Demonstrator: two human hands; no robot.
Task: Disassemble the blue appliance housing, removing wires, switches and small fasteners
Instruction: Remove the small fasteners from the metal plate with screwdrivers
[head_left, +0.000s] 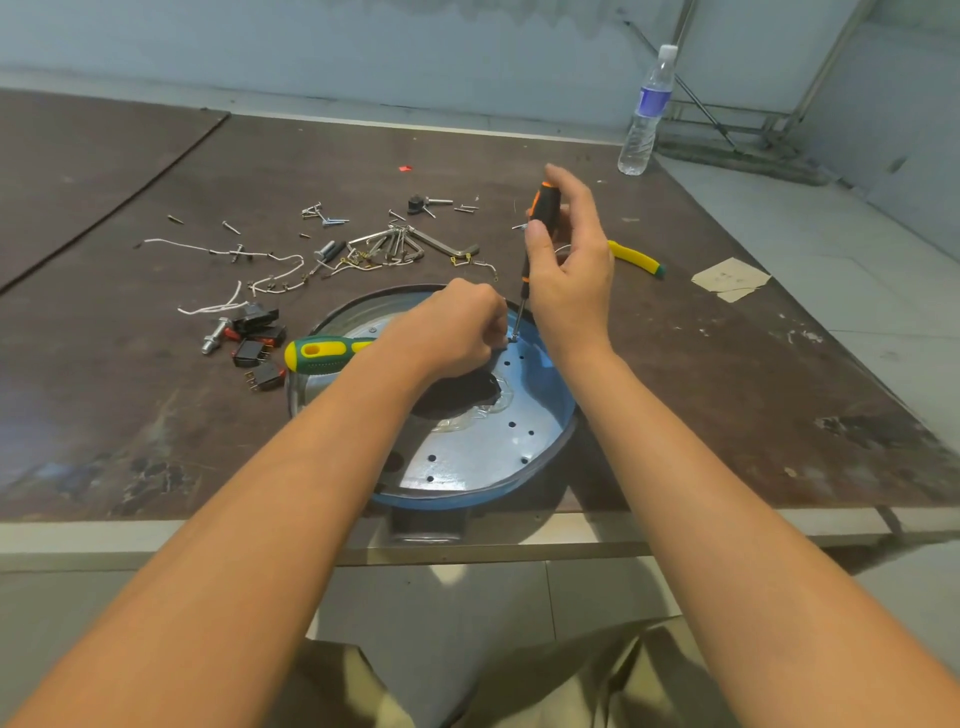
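The round blue appliance housing (550, 415) lies on the table near its front edge, its pale inner plate dotted with small holes. My right hand (569, 270) grips an orange-and-black screwdriver (540, 213) held nearly upright, its tip on a small fastener (513, 338) at the housing's far side. My left hand (457, 327) is curled beside that tip, fingers pinching at the fastener; what they hold is hidden. A green-and-yellow screwdriver (324, 353) lies across the housing's left rim, partly under my left wrist.
Loose screws (322, 213), hex keys (400, 244), white wires (260, 260) and black switches (254, 338) are scattered behind and left of the housing. Yellow-handled pliers (636, 257) and a paper scrap (730, 278) lie to the right. A water bottle (647, 111) stands at the far right corner.
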